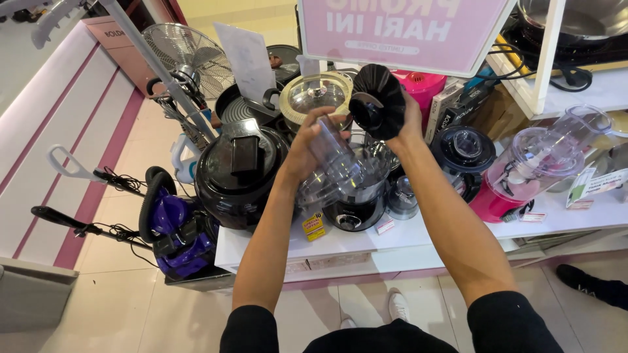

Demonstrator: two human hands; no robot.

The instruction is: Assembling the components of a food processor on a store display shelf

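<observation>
My left hand point(306, 149) grips a clear plastic jar point(335, 157), tilted, above a black-based blender point(353, 210) that stands on the white shelf point(418, 238). Raised above and to the right of the jar, my right hand point(409, 121) holds a black ribbed round lid point(379, 99). The lid and the jar are apart. Both forearms reach up from the bottom of the view over the shelf's front edge.
A big black round cooker point(241, 175) stands left of the blender, a pink food processor point(523, 171) and a black-lidded appliance point(466, 151) to the right. A purple vacuum cleaner point(175, 229) and a fan point(190, 55) are at the left. A pink sign point(405, 26) hangs overhead.
</observation>
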